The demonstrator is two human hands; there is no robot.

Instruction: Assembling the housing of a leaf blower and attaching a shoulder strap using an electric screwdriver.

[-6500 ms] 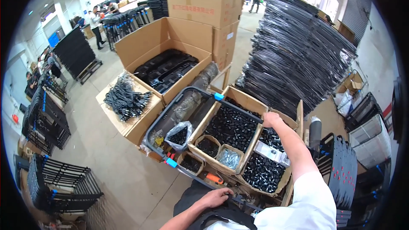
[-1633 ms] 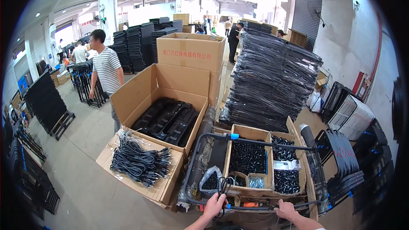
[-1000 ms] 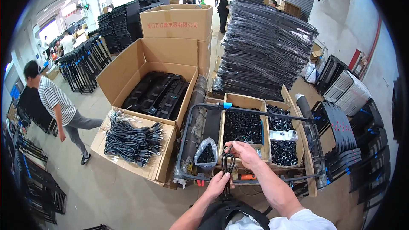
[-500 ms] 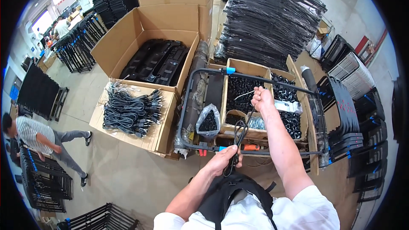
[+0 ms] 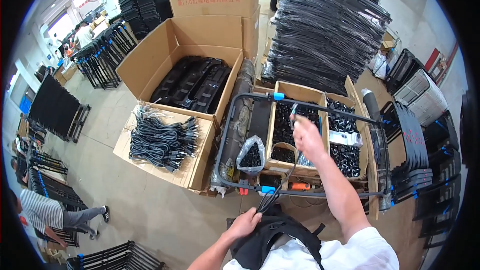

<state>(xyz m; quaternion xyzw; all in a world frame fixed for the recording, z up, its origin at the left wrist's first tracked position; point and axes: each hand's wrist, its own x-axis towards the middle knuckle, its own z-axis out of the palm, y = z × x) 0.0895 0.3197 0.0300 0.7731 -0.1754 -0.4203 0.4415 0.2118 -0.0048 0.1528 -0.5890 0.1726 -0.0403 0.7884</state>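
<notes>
My left hand, low in the middle, is closed on a looped bundle of black cable. One strand runs from it up to my right hand, raised over the parts bins with its fingers pinched on the cable's end. A small tip stands out above those fingers; its kind is too blurred to make out. Beneath both hands lies a black tubular frame with blue clips, resting across the bins. Many more bundled black cables with pale wire ends are piled on a cardboard box at the left.
Wooden bins hold small black parts; a clear bag of black pieces sits beside them. An orange-handled tool lies under the frame. Behind stand an open carton and a wrapped stack. A person is at far left.
My left hand has moved down and left with the cable bundle. The right hand has turned, and the pale wire end no longer points left from it. The person at left has moved further left.
</notes>
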